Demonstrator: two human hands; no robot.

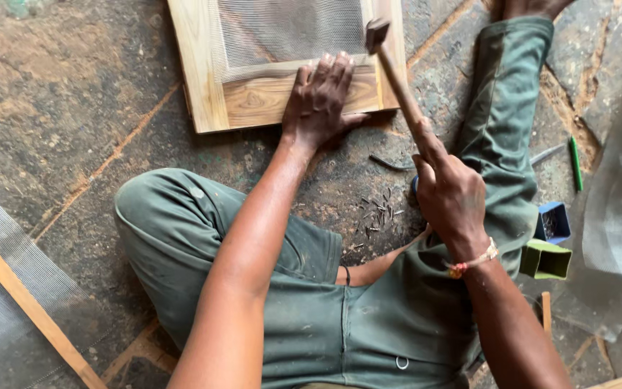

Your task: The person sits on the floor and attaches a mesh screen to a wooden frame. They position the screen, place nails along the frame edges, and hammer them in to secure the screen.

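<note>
- Down on the stone floor (73,94), seen from the head camera, a person in green work trousers (181,223) is sitting with knees spread, working on a wooden frame (203,72) that is lying at the far side, between the legs.
- Grey wire mesh (282,29) is lying stretched across the frame's opening, its near edge overlapping the frame's near rail.
- Their left hand (319,101) is pressing flat on that near rail, fingers spread and released, fingertips touching the edge of the mesh; it is grasping nothing.
- Their right hand (449,194) is clenching the wooden handle of a hammer (394,72), fingers wrapped tight around it, a beaded thread band sitting on the wrist.
- The hammer is slanting up and to the left, its dark head hovering over the frame's right rail, just beside the left fingertips.
- A scatter of small nails (377,215) is lying on the floor near the person, between the two forearms.
- To the right, a small blue box (554,222) and an open green box (546,261) are sitting just beside the right leg, with a green pencil (576,163) lying farther off.
- More mesh on a wooden strip (26,302) is lying at the near left.
</note>
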